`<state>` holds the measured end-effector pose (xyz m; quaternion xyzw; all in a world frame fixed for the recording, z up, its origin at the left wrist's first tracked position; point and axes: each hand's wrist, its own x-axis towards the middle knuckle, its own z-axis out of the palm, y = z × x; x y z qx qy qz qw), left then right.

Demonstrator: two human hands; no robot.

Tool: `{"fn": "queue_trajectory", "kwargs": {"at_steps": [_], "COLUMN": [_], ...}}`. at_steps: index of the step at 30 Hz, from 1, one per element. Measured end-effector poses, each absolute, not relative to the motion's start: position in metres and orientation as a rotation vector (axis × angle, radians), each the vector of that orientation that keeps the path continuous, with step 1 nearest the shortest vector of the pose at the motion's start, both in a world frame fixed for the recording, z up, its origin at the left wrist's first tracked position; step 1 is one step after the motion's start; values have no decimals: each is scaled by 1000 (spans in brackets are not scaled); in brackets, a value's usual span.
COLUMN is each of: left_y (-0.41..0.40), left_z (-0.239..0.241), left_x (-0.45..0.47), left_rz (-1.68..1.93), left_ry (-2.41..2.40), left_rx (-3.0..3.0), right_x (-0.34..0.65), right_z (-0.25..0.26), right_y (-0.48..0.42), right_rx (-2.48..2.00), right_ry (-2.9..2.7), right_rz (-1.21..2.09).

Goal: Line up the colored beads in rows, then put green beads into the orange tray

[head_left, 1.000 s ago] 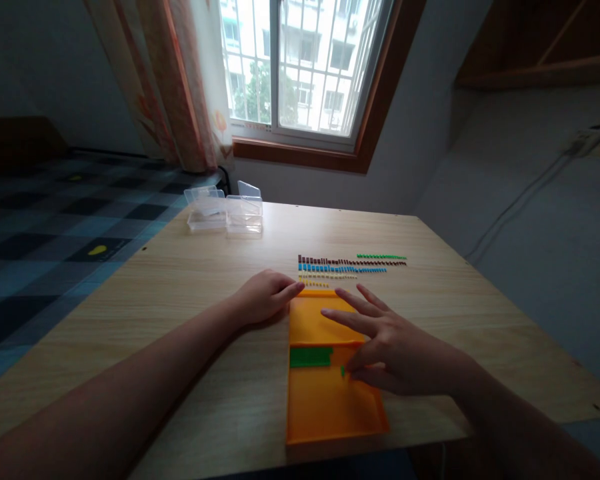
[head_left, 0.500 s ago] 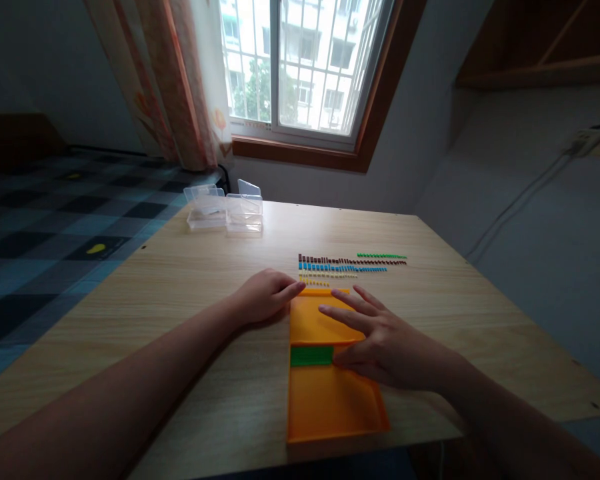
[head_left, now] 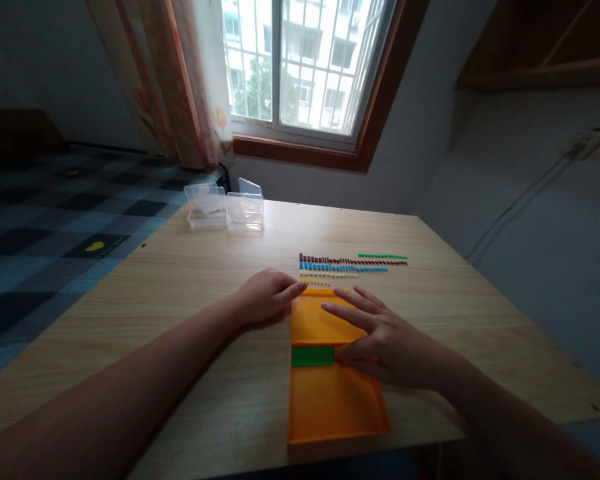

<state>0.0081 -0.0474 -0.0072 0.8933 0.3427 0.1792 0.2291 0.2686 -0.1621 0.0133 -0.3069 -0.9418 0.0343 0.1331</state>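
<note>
An orange tray (head_left: 337, 400) with a raised divider across it lies near the front edge of the table. My left hand (head_left: 267, 297) rests closed against the tray's far left corner, thumb on the rim and the other fingers curled out of sight. A green block (head_left: 312, 356), long and narrow, lies along the near side of the divider at the left wall. My right hand (head_left: 387, 340) has its thumb and index finger together at the block's right end, while its other fingers spread over the far compartment.
Beyond the tray are rows of tiny pieces: dark brown (head_left: 330, 260), blue (head_left: 325, 267), cream (head_left: 325, 274), yellow (head_left: 317, 283) and green (head_left: 383, 256). Clear plastic boxes (head_left: 245, 217) with raised lids stand at the table's far left. A checked bed (head_left: 55, 220) adjoins the left side.
</note>
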Motion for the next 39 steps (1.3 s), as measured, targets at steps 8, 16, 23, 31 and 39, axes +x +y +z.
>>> {"fn": "queue_trajectory", "kwargs": {"at_steps": [8,16,23,31,39], "left_y": [-47,-44,-44,-43,-45], "left_z": [-8,-10,-9,-10,-7], "left_x": [8,7,6,7,7], "left_rz": [485,448,467,454,432], "left_ry": [966,1022,1033,1038,1054], "left_rx": [2452,2431,2439,2455,2441], "right_x": [285,314,336,335,334], "right_z": [13,-12,-44,-56,-56], "right_y": [-146,-99,-63,-37,-13], "right_rx": [-843,-1161,-1347,-1682,-1822], "right_ry": [-2321,-1667,-1559,-1752,-1944], "right_rz": [-34,-167,-233,-176,-130]}}
